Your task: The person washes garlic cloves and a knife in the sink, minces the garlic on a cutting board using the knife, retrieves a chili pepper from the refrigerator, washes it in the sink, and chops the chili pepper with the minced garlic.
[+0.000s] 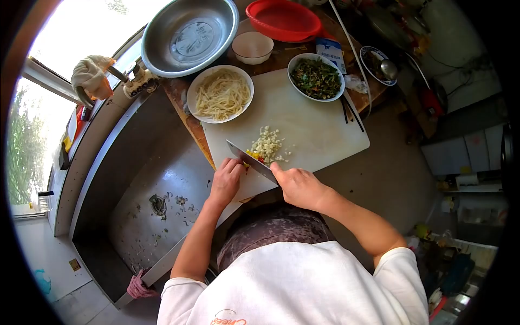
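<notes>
My right hand is closed round the handle of a kitchen knife, its blade slanting up and left over a white cutting board. Close against the blade's left side is my left hand, fingers curled down on the board; a bit of red pepper shows by the fingertips, and what they pinch is mostly hidden. Just beyond the blade lies a pile of chopped garlic with yellow and red chopped pepper at its near edge. A bowl of pale shredded strips and a bowl of chopped greens stand farther back.
A steel sink with scraps round its drain lies to the left. At the back are a large metal basin, a small white bowl and a red plastic basin. Dark chopsticks rest at the board's right edge.
</notes>
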`<move>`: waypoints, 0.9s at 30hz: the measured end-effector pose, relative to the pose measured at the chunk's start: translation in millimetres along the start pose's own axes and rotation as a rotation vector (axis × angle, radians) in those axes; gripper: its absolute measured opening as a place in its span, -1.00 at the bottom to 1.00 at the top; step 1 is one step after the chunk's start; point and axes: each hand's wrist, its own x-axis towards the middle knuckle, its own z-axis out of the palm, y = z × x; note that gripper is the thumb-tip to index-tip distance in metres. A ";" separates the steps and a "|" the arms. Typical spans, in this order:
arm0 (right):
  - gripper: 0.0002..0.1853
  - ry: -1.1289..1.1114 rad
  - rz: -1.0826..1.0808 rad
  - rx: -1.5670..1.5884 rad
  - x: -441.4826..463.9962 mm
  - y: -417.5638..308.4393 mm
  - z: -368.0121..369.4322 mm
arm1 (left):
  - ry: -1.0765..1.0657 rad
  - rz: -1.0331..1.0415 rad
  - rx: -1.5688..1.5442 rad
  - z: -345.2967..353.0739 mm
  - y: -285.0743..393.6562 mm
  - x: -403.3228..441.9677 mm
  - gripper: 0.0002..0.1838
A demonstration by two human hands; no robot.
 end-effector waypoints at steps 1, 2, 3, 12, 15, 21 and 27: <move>-0.58 0.002 0.004 -0.004 -0.6 1.6 0.6 | -0.011 0.001 0.006 0.4 0.1 1.6 -0.81; -0.58 0.003 0.008 -0.008 -1.5 4.2 3.9 | -0.009 0.001 -0.001 0.5 0.6 2.3 -0.81; -0.57 0.002 0.011 -0.012 -1.9 6.5 8.3 | -0.006 -0.002 -0.008 -0.1 1.6 2.6 -0.81; -0.53 0.017 0.008 0.009 2.4 3.1 5.5 | 0.035 -0.022 -0.038 -2.0 4.7 1.2 -0.84; -0.54 -0.039 -0.007 0.034 0.8 5.7 0.9 | 0.036 -0.039 -0.046 -0.6 3.6 0.2 -0.84; -0.55 0.072 0.028 0.007 -0.5 9.6 34.7 | 0.083 -0.097 -0.075 -6.8 13.9 2.6 -0.87; -0.48 0.020 0.012 0.010 1.6 1.8 12.3 | 0.079 -0.055 -0.061 2.5 11.7 1.0 -0.89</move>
